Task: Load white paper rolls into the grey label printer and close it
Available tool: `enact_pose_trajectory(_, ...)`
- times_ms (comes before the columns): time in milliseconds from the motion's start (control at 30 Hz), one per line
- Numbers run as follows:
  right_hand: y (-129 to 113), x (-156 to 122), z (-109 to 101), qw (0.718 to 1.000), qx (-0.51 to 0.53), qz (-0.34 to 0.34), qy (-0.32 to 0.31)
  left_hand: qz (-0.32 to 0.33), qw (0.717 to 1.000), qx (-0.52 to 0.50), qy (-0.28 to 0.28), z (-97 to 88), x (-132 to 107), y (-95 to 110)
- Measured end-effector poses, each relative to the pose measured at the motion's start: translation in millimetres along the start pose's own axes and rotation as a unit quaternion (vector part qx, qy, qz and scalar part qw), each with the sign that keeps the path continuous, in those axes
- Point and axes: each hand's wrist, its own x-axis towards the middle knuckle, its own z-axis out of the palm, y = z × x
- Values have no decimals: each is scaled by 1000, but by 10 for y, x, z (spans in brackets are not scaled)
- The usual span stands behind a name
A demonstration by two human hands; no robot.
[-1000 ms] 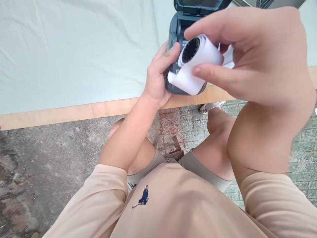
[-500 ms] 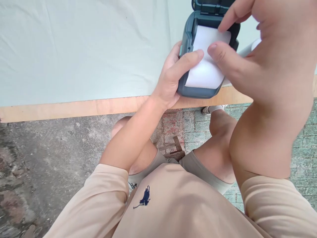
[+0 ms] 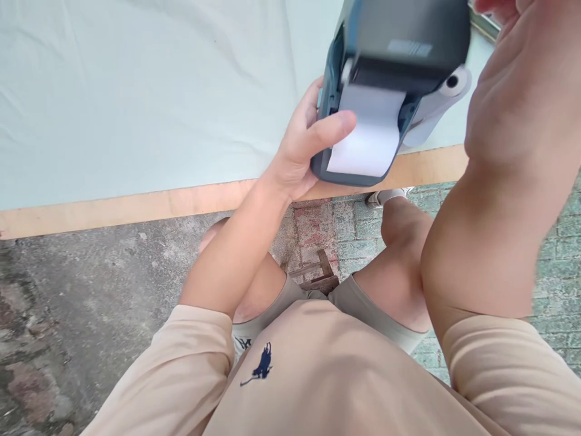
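My left hand [image 3: 313,136] grips a dark blue-grey portable label printer [image 3: 349,180] by its left side, over the table's front edge. Its thumb presses on a white paper strip [image 3: 367,130] that runs out over the printer's front. The printer's lid [image 3: 408,36] is tilted part-way down over the paper compartment, blurred, with a pale label on it. At the upper right is my right hand [image 3: 512,91], beside the lid. Its fingers are mostly cut off by the frame edge, so whether they touch the lid is hidden.
Behind the printer, a white paper roll [image 3: 454,83] with a dark core lies on the table's pale cloth [image 3: 158,103]. A wooden edge [image 3: 181,204] runs along the front. A dark-edged object [image 3: 485,25] shows at the top right. Below is a small wooden stool [image 3: 322,275].
The printer's lid has swung forward and down over the compartment. My right hand has left the paper and moved up and right. The left hand with the printer has shifted slightly left and down.
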Motion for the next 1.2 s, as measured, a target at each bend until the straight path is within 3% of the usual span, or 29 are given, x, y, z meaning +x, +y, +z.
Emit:
enact_pose_trajectory(100,-192,-148,-55,997,-30,-66,-6,51,992,38,-113,-17,10,-8)
enact_pose_trajectory(200,-286,-195,-75,983,-111,-100,-103,48,994,44,-84,-26,22,-21)
enact_pose_trajectory(267,-292,-188,-68,977,-138,-89,-134,51,994,60,-72,-20,26,-28)
enact_pose_trajectory(467,-264,-166,-27,985,-99,-69,-120,74,992,62,-83,1,39,-26)
enact_pose_trajectory(733,-204,-170,7,992,-46,-95,-65,25,998,54,-37,-47,94,0)
enact_pose_trajectory(867,-241,-191,-114,975,-128,-134,-126,35,998,53,-1,-124,152,-25)
enact_pose_trajectory(1000,-247,-209,-179,964,-166,-125,-164,36,997,62,27,-158,197,-78)
enact_pose_trajectory(1100,-188,-210,-117,967,-186,-129,-114,9,992,74,107,-171,211,-86)
enact_pose_trajectory(1200,-177,-223,11,989,-134,-47,38,7,986,80,144,-153,188,-50)
